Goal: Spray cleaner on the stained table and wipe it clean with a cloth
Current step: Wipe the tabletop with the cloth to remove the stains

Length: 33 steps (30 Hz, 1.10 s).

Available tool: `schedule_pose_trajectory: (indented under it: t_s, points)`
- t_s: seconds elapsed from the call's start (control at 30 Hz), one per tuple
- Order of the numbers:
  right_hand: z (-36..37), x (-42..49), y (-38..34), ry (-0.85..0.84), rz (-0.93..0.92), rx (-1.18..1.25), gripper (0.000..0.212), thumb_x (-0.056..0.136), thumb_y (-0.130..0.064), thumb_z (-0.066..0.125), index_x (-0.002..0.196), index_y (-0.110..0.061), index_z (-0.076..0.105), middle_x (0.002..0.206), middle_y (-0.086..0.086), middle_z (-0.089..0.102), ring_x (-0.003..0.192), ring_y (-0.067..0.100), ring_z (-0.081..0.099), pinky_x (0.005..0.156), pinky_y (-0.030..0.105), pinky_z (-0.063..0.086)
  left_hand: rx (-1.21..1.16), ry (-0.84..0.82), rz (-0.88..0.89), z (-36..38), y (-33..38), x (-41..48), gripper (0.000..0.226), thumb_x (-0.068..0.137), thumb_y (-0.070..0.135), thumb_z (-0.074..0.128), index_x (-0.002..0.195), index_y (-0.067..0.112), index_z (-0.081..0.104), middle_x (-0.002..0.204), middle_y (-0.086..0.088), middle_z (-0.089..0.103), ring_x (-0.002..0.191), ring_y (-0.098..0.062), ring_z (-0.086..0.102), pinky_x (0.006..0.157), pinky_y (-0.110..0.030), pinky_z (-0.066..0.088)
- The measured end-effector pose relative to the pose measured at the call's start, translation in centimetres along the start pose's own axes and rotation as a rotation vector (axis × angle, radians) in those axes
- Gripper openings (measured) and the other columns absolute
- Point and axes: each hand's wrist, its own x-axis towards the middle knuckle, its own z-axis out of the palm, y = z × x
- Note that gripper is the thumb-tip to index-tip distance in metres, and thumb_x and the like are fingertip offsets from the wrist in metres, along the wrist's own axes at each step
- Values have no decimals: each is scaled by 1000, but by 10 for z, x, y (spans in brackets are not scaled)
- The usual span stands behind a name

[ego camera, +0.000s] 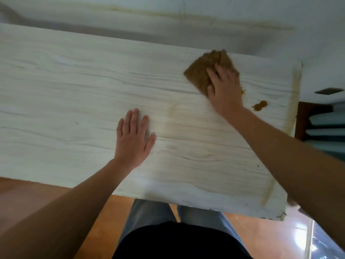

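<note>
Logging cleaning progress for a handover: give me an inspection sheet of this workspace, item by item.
surface: white wood-grain table; brown stain blobs near its right end, yellowish streak along the right edge.
job's things: brown cloth on the table; no spray bottle seen.
clutter: nothing seen.
grips: left hand flat on the table; right hand presses the cloth.
cables: nothing seen.
surroundings: orange-brown floor, white wall.

cloth [200, 72] on table [74, 86], stain [259, 105] right
</note>
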Motion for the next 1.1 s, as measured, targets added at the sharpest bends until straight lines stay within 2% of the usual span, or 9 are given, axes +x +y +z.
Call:
schedule_pose_trajectory:
  t_s: [0.1,0.23,0.43,0.53,0.63,0.73,0.83,1.0,1.1]
  points:
    - [-6,50,-17,26,113,32,55,101,-25,42,155,-20,31,164,8,23,151,31,19,123,47,11,-3,10,4,1,-1,-1,68,103,53,37,155,9,37,165,-24,26,154,-42,22,123,-56,22]
    - [3,44,-43,52,223,65,57,101,-21,42,157,-21,28,166,6,20,152,30,16,124,46,9,-15,-8,1,1,-1,-1,68,103,53,39,156,10,35,166,-23,25,155,-41,21,124,-56,21]
    - [31,-80,-76,52,72,102,59,95,-21,50,153,-18,37,163,7,29,148,30,26,122,49,18,-28,7,14,-1,-4,0,68,102,53,39,156,10,38,165,-23,27,154,-41,23,124,-55,21]
    - [42,-155,-83,-30,26,72,60,97,-22,49,155,-19,34,164,5,26,151,27,23,123,48,18,-45,-3,28,-3,-6,0,68,102,53,37,156,12,37,165,-23,27,154,-41,23,124,-55,22]
    - [42,-189,-74,-81,-21,48,59,98,-27,45,155,-21,33,164,3,27,151,25,23,123,46,20,-51,-21,51,-5,-14,-1,66,103,52,35,156,13,37,165,-21,28,154,-39,24,123,-55,25]
    - [36,-162,-53,-94,-83,38,58,97,-32,46,154,-23,38,162,3,31,149,25,27,121,46,23,-86,-21,97,-9,-25,1,63,102,49,37,155,15,40,166,-18,29,154,-36,26,121,-53,28]
    - [27,-96,-39,-46,-85,33,57,98,-31,46,153,-22,38,162,6,32,148,27,27,120,47,18,-107,-8,99,-12,-40,1,63,102,49,37,156,15,38,167,-17,27,155,-34,25,123,-54,25]
    - [12,29,-71,44,115,68,55,101,-29,42,155,-23,33,165,5,23,151,29,18,122,44,7,-84,21,-76,-13,-76,-2,65,101,50,44,156,15,37,166,-18,27,153,-38,25,123,-52,22]
    - [13,59,-110,49,259,101,57,101,-27,43,156,-22,29,166,5,18,152,30,14,124,45,7,-93,34,-31,-10,-90,-6,64,102,49,45,155,13,40,166,-18,29,154,-35,26,123,-50,24]
